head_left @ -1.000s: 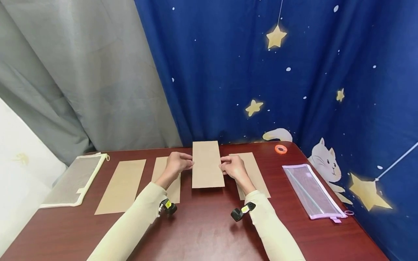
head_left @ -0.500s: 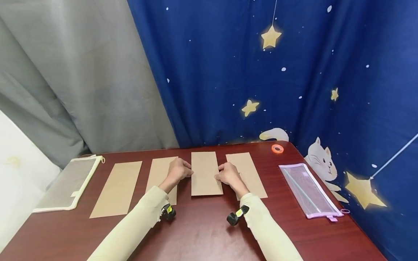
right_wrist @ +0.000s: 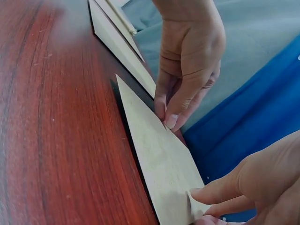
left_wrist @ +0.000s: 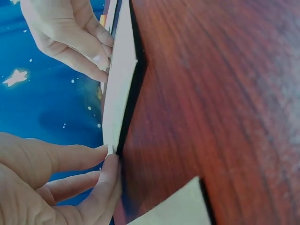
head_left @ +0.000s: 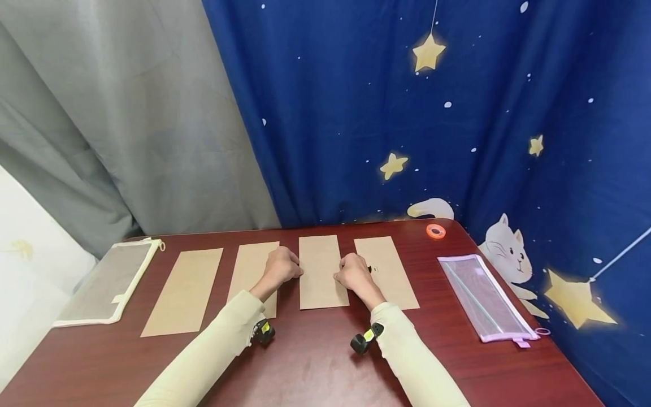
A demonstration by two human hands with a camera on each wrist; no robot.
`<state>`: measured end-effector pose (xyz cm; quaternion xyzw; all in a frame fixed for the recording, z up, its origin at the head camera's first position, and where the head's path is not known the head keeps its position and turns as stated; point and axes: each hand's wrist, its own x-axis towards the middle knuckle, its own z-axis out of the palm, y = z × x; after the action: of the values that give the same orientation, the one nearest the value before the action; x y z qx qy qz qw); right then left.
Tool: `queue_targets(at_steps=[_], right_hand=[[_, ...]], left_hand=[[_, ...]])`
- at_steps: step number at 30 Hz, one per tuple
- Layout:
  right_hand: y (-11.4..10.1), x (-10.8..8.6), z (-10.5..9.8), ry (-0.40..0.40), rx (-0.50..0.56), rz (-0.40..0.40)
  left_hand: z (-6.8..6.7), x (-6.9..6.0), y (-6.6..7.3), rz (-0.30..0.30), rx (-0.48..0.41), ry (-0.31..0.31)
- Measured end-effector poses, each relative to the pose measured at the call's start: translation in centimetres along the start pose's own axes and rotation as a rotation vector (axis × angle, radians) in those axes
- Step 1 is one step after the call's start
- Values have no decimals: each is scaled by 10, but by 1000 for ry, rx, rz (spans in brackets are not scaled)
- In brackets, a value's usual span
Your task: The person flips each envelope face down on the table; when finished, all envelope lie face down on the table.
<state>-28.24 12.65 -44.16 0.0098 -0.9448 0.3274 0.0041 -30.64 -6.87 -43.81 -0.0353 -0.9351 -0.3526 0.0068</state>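
A plain brown kraft-paper rectangle (head_left: 320, 277) lies upright before me, flat or nearly flat on the dark red table. My left hand (head_left: 281, 267) pinches its left edge between thumb and fingers. Opposite, my right hand (head_left: 354, 273) pinches the right edge. In the left wrist view, the thumb and fingertips of the left hand (left_wrist: 61, 183) meet on the paper's edge (left_wrist: 123, 79). From the right wrist view, the paper (right_wrist: 157, 154) curls slightly at the right hand (right_wrist: 262, 187). Beneath my left forearm side lies another rectangle (head_left: 249, 271); one more (head_left: 394, 277) lies right of my right hand.
Further left are a separate brown rectangle (head_left: 185, 291) and a cream-edged mesh zip pouch (head_left: 109, 282). To the right lie a lilac mesh pouch (head_left: 483, 297) and an orange ring-shaped roll (head_left: 435, 231). Grey and blue curtains (head_left: 335, 113) hang behind the table (head_left: 315, 362).
Both hands have brought the middle paper rectangle down from a raised position to the table, between its neighbours. Over the last half second it has barely moved.
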Motion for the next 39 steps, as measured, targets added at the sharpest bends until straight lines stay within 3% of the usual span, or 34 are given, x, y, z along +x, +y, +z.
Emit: queue_targets(at_steps=[9,15,21,26,30,34,39], right_hand=[[0,-1,-8,9,-38,11],[24,-5,-38,23,25,22],[49,-4,-75,58,-2,42],[74,1,-95,34,-41,83],[97,2,-106,42,-40,143],[114,0,-110,60,20,176],[124,-2,-110,-8,231,193]], left_hand=[[-2,-4,5,-14,-36,-4],[10,-10,26,-20,-99,-23],[26,-21,53,-76,-302,-105],[46,-25,75,-107,-612,-235],[63,-21,92,-190,-842,-326],[76,-14,100,-249,-901,-329],[85,-9,101,-306,-926,-303]])
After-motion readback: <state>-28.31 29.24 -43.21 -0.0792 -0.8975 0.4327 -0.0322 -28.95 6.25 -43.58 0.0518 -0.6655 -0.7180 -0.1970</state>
